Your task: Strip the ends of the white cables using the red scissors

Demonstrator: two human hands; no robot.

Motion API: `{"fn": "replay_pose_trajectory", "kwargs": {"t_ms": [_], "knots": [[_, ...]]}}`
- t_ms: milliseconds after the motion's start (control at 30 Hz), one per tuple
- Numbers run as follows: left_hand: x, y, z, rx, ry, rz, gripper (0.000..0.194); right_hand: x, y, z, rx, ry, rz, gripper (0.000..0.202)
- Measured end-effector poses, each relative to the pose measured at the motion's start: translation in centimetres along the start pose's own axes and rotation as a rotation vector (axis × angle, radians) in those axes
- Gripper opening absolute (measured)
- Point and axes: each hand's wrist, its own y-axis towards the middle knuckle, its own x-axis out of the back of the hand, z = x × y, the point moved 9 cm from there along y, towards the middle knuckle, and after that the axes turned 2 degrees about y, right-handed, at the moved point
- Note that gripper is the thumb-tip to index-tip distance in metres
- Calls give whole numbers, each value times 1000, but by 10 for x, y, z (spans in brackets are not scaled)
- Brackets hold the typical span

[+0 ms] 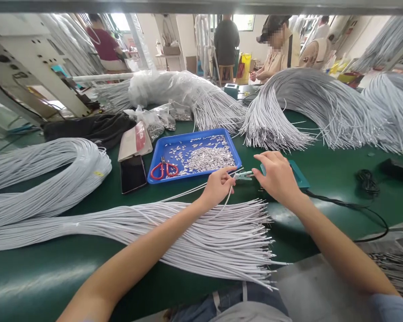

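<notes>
My left hand [218,185] is closed in a pinch on a thin white cable [229,197] just in front of the blue tray. At its fingertips sits a pale green clip [243,175], clothespin-like, by the cable's end. My right hand [276,175] is to the right of the clip with thumb and fingers apart; its thumb tip is close to the clip, and I cannot tell if they touch. Behind that hand a teal device [299,174] is partly hidden. Below both hands lies a bundle of white cables [215,237], stripped ends pointing right.
The blue tray [195,175] holds small metal pieces [211,158] and red-handled snips [164,170]. A dark phone [133,174] lies left of it. More cable bundles [278,112] line the back. Black cords [367,181] lie at right. A co-worker [278,49] is across the table.
</notes>
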Motion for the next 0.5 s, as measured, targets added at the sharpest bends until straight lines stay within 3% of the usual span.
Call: {"fn": "replay_pose_trajectory", "kwargs": {"t_ms": [67, 167, 500], "knots": [[-2, 3, 12, 81, -31, 11, 27, -17, 1, -4, 57, -274, 193, 24], [-5, 5, 20, 124, -47, 41, 22, -42, -4, -9, 95, -457, 450, 18], [-10, 9, 29, 206, -64, 61, 20, -60, 1, -6, 165, -521, 614, 11]]}}
